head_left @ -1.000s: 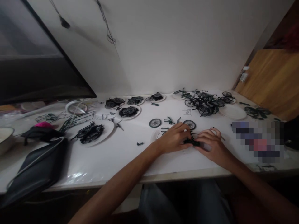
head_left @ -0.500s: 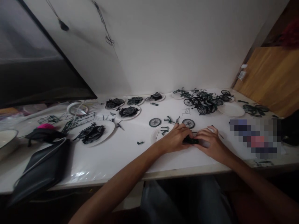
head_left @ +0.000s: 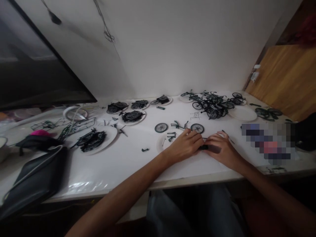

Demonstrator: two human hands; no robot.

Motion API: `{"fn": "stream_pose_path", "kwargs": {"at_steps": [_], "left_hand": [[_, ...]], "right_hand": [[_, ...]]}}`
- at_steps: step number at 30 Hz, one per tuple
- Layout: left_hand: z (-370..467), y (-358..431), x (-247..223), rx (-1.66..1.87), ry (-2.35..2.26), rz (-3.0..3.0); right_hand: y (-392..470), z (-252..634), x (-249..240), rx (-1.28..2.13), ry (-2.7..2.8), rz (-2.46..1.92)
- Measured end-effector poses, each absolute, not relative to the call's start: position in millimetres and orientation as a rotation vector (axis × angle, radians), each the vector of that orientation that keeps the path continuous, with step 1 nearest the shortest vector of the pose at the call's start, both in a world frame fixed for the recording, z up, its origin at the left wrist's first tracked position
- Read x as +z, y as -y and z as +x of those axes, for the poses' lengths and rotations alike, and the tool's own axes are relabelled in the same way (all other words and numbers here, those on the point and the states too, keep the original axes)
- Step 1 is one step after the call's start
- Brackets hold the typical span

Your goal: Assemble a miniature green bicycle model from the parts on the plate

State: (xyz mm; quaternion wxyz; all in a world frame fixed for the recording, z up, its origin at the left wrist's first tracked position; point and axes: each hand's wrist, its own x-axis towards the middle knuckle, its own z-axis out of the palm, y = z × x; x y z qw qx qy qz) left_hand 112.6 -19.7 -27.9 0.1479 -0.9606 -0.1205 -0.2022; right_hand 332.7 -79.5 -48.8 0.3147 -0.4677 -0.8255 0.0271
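Both hands meet over the near edge of the table. Between their fingertips is a small dark bicycle part (head_left: 203,147), mostly hidden by the fingers. My left hand (head_left: 187,144) pinches it from the left, closed. My right hand (head_left: 221,147) grips its other side with bent fingers. Just beyond my hands lie two loose toy bicycle wheels, one at left (head_left: 161,127) and one at right (head_left: 197,128), with a small green bicycle frame (head_left: 181,125) between them. A paper plate (head_left: 161,140) with small parts is partly covered by my left hand. A thin dark stick (head_left: 232,141) shows beside my right fingers.
A heap of assembled miniature bicycles (head_left: 213,105) stands at the back right, near stacked white plates (head_left: 243,113). Plates of dark parts, one large (head_left: 112,136), spread leftward. A black pouch (head_left: 37,177) lies at left, under a screen (head_left: 37,72). One loose part (head_left: 145,150) lies mid-table.
The view has shifted slightly, so things on the table appear a little further left and up. My hands stay together, and the held part is more covered by the fingers.
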Motion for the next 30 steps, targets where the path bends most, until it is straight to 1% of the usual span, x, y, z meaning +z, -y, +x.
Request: {"fn": "stream_pose_path", "kwargs": {"at_steps": [4, 12, 24, 30], "left_hand": [[115, 25, -27, -0.579, 0.344, -2.633], [111, 22, -25, -0.615, 0.289, -2.586], [108, 21, -24, -0.590, 0.351, -2.570], [113, 26, -25, -0.688, 0.335, -2.562]], "right_hand": [[79, 332, -47, 0.071, 2.151, -1.264], [77, 334, -49, 0.057, 2.123, -1.258], [77, 336, -49, 0.235, 1.967, -1.302], [84, 342, -48, 0.317, 1.897, -1.354]]}}
